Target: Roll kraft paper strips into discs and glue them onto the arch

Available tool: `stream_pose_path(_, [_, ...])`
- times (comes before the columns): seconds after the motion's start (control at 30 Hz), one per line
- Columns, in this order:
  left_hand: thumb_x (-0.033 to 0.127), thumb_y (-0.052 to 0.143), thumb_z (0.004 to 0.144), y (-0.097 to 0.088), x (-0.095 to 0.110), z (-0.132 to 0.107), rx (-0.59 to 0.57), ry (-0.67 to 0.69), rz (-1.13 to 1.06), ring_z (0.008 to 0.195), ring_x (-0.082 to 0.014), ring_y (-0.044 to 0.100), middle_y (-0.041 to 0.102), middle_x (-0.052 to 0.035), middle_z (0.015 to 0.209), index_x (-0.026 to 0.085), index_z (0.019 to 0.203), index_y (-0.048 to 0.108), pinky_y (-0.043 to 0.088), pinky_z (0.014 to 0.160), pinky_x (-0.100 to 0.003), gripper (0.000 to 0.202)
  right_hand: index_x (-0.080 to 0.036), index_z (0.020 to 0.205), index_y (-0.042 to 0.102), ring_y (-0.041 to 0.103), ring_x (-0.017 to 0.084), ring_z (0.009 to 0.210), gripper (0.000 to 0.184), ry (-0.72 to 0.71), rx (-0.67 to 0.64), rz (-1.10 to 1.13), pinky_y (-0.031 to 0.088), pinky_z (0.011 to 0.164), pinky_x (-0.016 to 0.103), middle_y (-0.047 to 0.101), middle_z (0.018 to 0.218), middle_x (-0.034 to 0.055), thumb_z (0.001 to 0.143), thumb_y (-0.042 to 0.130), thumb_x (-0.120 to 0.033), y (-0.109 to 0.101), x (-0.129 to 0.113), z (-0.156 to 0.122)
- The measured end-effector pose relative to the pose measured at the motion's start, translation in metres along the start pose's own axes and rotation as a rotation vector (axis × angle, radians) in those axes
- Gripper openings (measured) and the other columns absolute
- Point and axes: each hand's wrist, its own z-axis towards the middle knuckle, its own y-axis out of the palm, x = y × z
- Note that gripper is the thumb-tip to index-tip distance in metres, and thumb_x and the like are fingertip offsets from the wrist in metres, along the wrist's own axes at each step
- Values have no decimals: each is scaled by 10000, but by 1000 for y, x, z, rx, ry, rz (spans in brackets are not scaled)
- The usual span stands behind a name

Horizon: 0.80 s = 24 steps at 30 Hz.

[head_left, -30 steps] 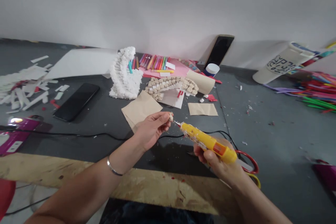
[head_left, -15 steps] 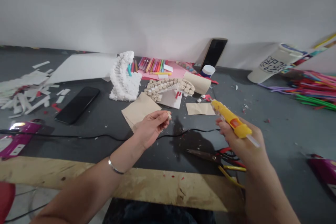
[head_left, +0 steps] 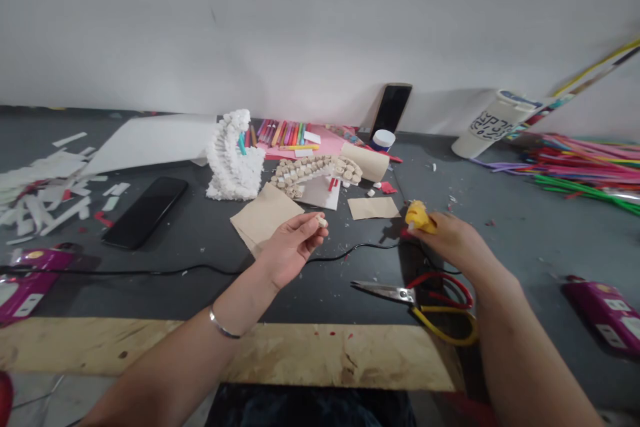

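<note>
My left hand [head_left: 293, 243] pinches a small rolled beige paper piece [head_left: 323, 221] above a beige paper sheet [head_left: 264, 216]. My right hand [head_left: 447, 238] is closed round a yellow glue gun [head_left: 418, 217], held low over the dark table beside a beige paper rectangle [head_left: 374, 207]. The gun's black cord [head_left: 200, 268] runs left across the table. Behind stand an arch of beige paper rolls [head_left: 315, 171] and a white rolled-paper figure [head_left: 233, 158].
Red and yellow scissors [head_left: 425, 297] lie under my right forearm. A black phone [head_left: 145, 211] lies left, another phone [head_left: 391, 109] leans on the wall. Coloured pens [head_left: 285, 133], a white cup [head_left: 487, 124], coloured straws [head_left: 585, 170], white scraps [head_left: 45, 180] and purple packs [head_left: 603, 305] surround.
My right hand carried the glue gun away from the paper piece, right and forward, down toward the table. My left hand stayed, still pinching the piece. The scissors became uncovered.
</note>
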Motion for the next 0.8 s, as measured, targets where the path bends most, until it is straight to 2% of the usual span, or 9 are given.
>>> stream_pose_path(0.07, [163, 850, 632, 0, 0, 0, 0, -24, -39, 666, -69, 650, 696, -21, 737, 111, 815, 724, 513, 610, -132, 229, -144, 987, 649, 636, 289, 868, 315, -71, 34, 6, 449, 699, 365, 677, 943, 175, 863, 594, -429, -7, -1, -5])
stream_pose_path(0.13, [127, 811, 678, 1, -1, 0, 7, -48, -71, 682, -67, 657, 702, -20, 752, 121, 824, 724, 527, 631, -126, 170, -147, 1104, 634, 614, 332, 1004, 342, -155, 147, 16, 466, 814, 422, 655, 1106, 199, 845, 632, -370, -17, -12, -13])
stream_pose_path(0.2, [98, 772, 717, 1, -2, 0, 16, -72, -97, 690, -66, 662, 703, -18, 756, 131, 839, 723, 537, 642, -121, 135, -171, 1197, 600, 573, 350, 1109, 385, -202, 279, 60, 449, 915, 480, 617, 1211, 180, 857, 612, -352, -27, -35, -21])
stream_pose_path(0.23, [87, 755, 731, 2, -3, 0, 20, -84, -105, 691, -67, 664, 702, -19, 757, 134, 847, 721, 542, 644, -120, 129, -185, 1190, 600, 582, 333, 1093, 367, -201, 354, 125, 456, 918, 486, 623, 1191, 161, 864, 601, -353, -31, -49, -25])
stream_pose_path(0.27, [81, 741, 744, 2, -4, -1, 20, -96, -110, 692, -68, 666, 701, -19, 758, 137, 855, 718, 545, 644, -120, 127, -201, 1153, 613, 599, 302, 1057, 316, -241, 374, 222, 478, 892, 459, 639, 1140, 136, 872, 590, -345, -34, -65, -29])
stream_pose_path(0.37, [83, 720, 767, 4, -6, -3, 5, -129, -108, 687, -71, 669, 693, -15, 753, 146, 862, 705, 550, 636, -120, 115, -217, 1039, 624, 624, 206, 860, 176, -374, 276, 506, 509, 764, 349, 652, 950, 70, 887, 583, -296, -36, -111, -37])
stream_pose_path(0.47, [94, 715, 772, 6, -7, -5, -25, -152, -103, 683, -74, 670, 690, -10, 745, 157, 875, 696, 553, 640, -130, 122, -205, 1008, 616, 602, 178, 820, 144, -423, 238, 665, 492, 713, 298, 636, 890, 50, 872, 602, -250, -32, -138, -38])
stream_pose_path(0.67, [90, 758, 717, 6, -10, -7, -68, -195, -100, 689, -76, 669, 715, -8, 821, 172, 903, 683, 554, 695, -163, 217, -209, 976, 620, 575, 155, 788, 127, -383, 166, 822, 472, 709, 274, 628, 868, 30, 849, 612, -203, -22, -146, -36])
stream_pose_path(0.8, [138, 827, 655, 6, -14, -7, -121, -192, -97, 701, -81, 667, 704, 4, 775, 172, 826, 649, 546, 704, -174, 250, -208, 916, 633, 571, 142, 761, 81, -366, 165, 870, 460, 690, 254, 621, 806, 10, 847, 605, -177, -17, -145, -36])
